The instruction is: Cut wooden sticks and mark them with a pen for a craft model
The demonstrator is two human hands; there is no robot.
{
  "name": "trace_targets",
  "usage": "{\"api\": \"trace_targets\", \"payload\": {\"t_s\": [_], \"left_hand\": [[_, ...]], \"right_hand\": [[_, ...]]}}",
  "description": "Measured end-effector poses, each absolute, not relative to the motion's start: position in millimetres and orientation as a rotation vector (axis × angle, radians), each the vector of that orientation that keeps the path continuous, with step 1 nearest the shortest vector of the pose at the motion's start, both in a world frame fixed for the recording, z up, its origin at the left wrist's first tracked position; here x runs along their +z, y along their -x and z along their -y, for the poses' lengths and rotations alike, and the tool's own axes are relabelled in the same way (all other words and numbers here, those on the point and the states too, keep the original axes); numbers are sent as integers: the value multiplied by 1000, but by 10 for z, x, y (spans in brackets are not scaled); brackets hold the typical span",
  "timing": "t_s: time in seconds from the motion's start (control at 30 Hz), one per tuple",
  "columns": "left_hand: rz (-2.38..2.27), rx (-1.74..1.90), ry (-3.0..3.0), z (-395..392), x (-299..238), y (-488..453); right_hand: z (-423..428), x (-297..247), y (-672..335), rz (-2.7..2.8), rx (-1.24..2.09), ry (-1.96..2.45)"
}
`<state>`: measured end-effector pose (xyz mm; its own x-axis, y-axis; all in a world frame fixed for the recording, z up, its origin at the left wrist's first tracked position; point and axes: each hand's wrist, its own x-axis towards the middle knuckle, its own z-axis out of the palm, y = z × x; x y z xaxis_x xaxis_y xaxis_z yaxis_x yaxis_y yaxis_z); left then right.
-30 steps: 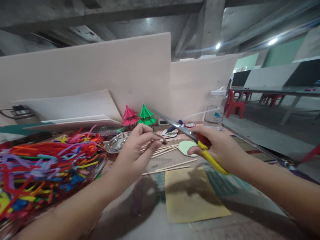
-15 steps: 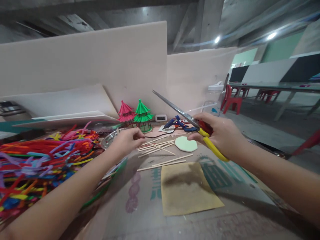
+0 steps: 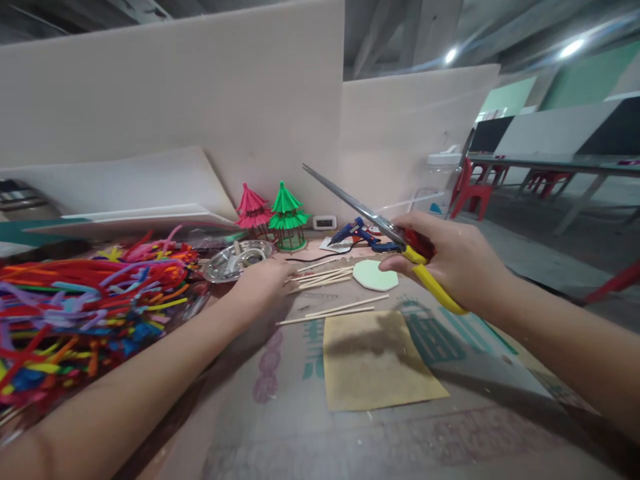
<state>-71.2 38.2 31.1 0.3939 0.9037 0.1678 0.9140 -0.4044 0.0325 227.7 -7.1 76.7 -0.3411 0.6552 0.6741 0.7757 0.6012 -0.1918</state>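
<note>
My right hand [image 3: 443, 257] is wrapped round the handles of a pair of scissors [image 3: 353, 202], yellow and red with long metal blades. The blades point up and to the left, above the table. My left hand [image 3: 265, 287] is closed at the left ends of a small bunch of thin wooden sticks [image 3: 327, 277]; its fingertips are partly hidden. Nearer to me lie a few more loose sticks [image 3: 345, 309]. A pale green octagonal piece [image 3: 375, 275] rests right of the bunch. In front lies a square of brown sandpaper-like sheet [image 3: 377, 367].
Colourful pipe cleaners [image 3: 90, 307] are heaped at left, beside a clear dish [image 3: 213, 267]. Behind stand a pink model pavilion [image 3: 250, 212], a green one [image 3: 289, 220], a small digital clock [image 3: 325, 223] and a blue glue gun [image 3: 357, 231]. A lidded clear jar [image 3: 443, 177] stands back right.
My left hand has moved to the sticks' left ends, and the stick that lay crosswise from its fingers no longer crosses the others. The view has tipped down slightly; the scissors stay held.
</note>
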Motion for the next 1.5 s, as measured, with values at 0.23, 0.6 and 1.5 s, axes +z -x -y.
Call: {"api": "trace_targets", "payload": {"t_s": [0.23,0.6,1.5], "left_hand": [[1379,-300,2893,-36,161,306],[1479,-387,2910,-45,2,269],[1645,-96,2654,-235,340,595]], "right_hand": [[76,775,-2255,2120,-216,1116],[99,779,-2240,2181,-174,1066],[115,804,-2259,2151,-153,1122]]}}
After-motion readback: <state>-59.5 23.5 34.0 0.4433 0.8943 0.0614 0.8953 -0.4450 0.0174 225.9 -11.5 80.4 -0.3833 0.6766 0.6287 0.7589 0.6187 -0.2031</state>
